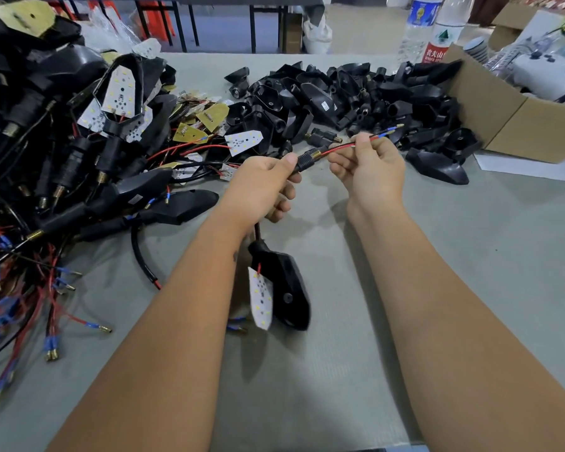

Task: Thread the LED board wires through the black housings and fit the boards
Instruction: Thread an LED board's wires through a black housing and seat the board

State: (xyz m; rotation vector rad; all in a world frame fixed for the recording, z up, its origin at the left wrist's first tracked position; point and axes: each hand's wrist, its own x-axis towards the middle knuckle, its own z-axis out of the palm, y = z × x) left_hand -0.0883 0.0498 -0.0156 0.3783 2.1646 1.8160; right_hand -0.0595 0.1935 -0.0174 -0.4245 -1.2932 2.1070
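the left hand (261, 184) is closed around the ribbed black stem (307, 159) at frame centre, and the right hand (369, 168) pinches the red and black wires (343, 146) emerging from its brass-threaded tip. the wires run up and right, ending in blue-sleeved brass terminals (388, 130). the stem's long axis lies along the same diagonal, so pulling toward the upper right looks like the coming move, with the right hand nearer the free end. below the left wrist hangs the glossy, teardrop-shaped black housing (291, 288), its white led board (260, 298) dangling outside, unseated. empty housings (340, 96) lie heaped at upper right on the grey table (470, 256).
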